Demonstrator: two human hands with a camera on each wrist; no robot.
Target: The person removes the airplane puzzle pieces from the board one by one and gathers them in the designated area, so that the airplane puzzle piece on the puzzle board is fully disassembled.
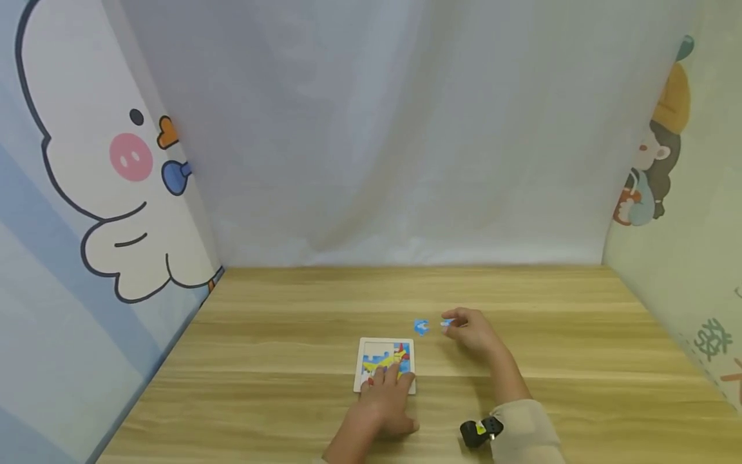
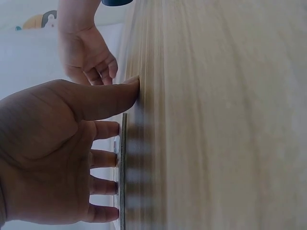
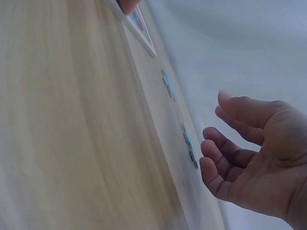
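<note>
A square jigsaw puzzle (image 1: pixel 385 344) with a pale frame lies on the table, part of its yellow, red and blue picture filled in and bare board at its upper left. My left hand (image 1: pixel 385 403) rests its straight fingertips on the near part of the puzzle, the thumb out to the side. Two loose blue puzzle pieces lie beyond it: one piece (image 1: pixel 421 327) by itself, and another piece (image 3: pixel 190 146) beside my right hand (image 1: pixel 472 332). In the right wrist view that hand hovers over the table, fingers loosely bent, apart from the piece and holding nothing.
The wood-grain table (image 1: pixel 278 309) runs back to a pale curtain (image 1: pixel 377 129). Printed cartoon panels stand at left and right. A black device (image 1: pixel 481 432) is at the right sleeve.
</note>
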